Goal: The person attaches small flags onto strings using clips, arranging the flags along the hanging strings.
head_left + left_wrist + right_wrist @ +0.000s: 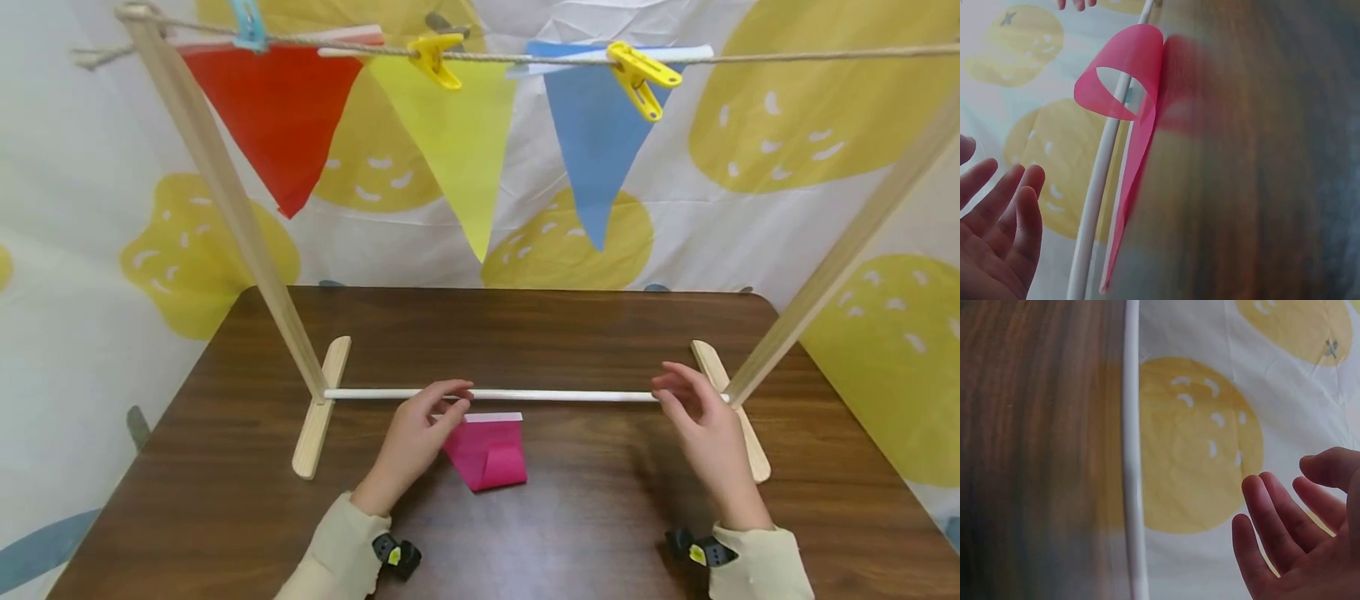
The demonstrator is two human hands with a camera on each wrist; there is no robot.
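A pink pennant [491, 446] with a white top strip lies on the table, its lower part curled over into a loop that shows clearly in the left wrist view. Just left of it hovers my left hand [416, 437], fingers loosely bent with nothing between them; it partly covers the strip's left end. My right hand [708, 437], also holding nothing, is raised near the right end of a white rod [562, 396]. Both wrist views show relaxed, spread fingers apart from that rod.
Wooden posts [232, 208] on flat feet carry a twine line [810, 56]. From it hang red [277, 117], yellow [457, 133] and blue [596, 133] pennants, with a blue clothespin [249, 25] and yellow clothespins [637, 79]. A patterned cloth [360, 250] stands behind the table [525, 333].
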